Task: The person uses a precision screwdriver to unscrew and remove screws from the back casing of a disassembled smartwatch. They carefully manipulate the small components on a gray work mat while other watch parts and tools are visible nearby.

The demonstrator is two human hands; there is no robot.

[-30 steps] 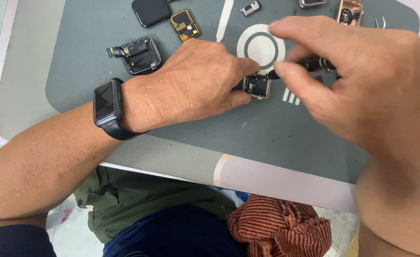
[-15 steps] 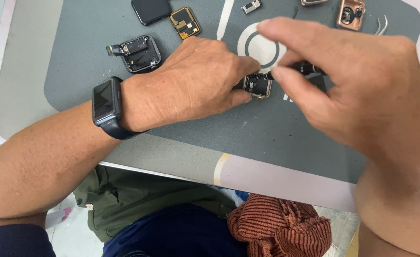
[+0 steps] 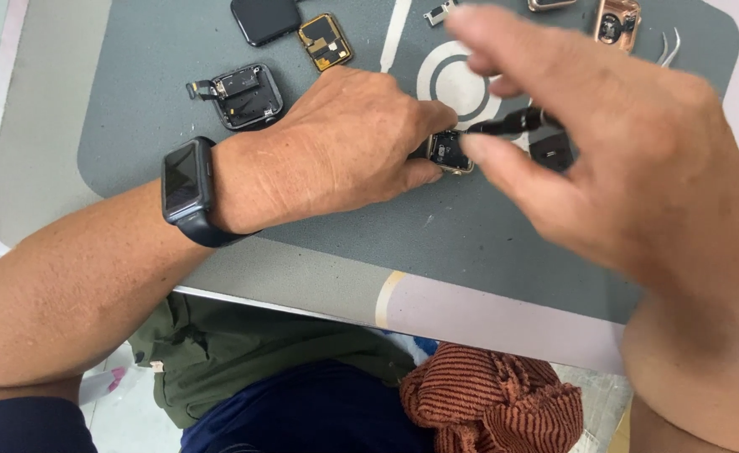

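My left hand rests on the grey work mat and pinches a small opened watch case between thumb and fingers. A dark smartwatch sits on that wrist. My right hand hovers over the case, blurred, and grips a thin black screwdriver whose tip points at the case. Much of the tool is hidden behind the fingers.
On the mat's far side lie a black watch screen with a ribbon cable, a dark display, a small gold-edged part, a rose-gold watch case and metal tweezers. A rust-coloured knitted cloth lies below the table edge.
My right hand has shifted slightly and spread its fingers, and the black screwdriver now shows between them. The left hand keeps its hold on the watch case.
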